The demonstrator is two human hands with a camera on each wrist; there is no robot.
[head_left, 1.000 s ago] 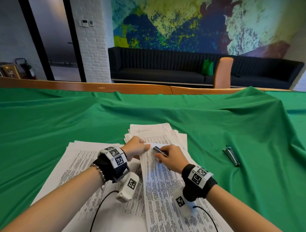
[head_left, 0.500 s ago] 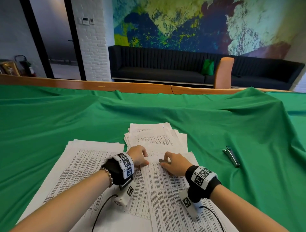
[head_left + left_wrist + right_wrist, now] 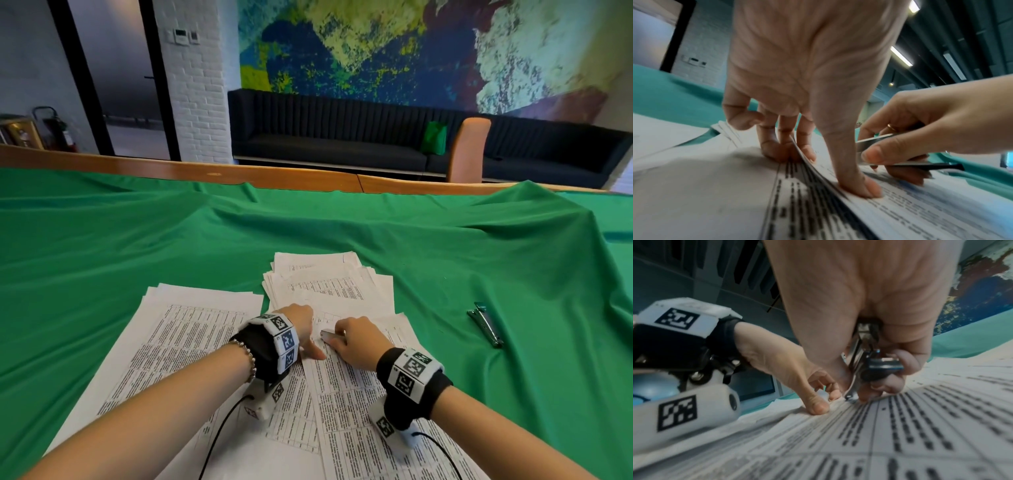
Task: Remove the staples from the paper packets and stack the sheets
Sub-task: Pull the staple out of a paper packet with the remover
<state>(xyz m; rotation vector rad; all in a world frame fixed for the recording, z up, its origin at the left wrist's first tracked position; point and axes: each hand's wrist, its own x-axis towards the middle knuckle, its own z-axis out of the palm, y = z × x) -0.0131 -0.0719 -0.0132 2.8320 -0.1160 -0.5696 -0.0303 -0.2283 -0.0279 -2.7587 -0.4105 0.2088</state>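
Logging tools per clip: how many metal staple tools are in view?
2. One staple remover is gripped in the right hand, its tip at the packet corner; a second tool lies on the green cloth to the right.

Table (image 3: 308,178) lying under rumpled green cloth (image 3: 171,246), wooden edge showing at far side. Paper stacks (image 3: 191,329) resting on cloth at near middle, overlapping. Metal stapler (image 3: 484,327) lying on cloth, right of papers, apart.

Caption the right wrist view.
Right hand grips a metal staple remover, tip on the paper packet beside the left hand.
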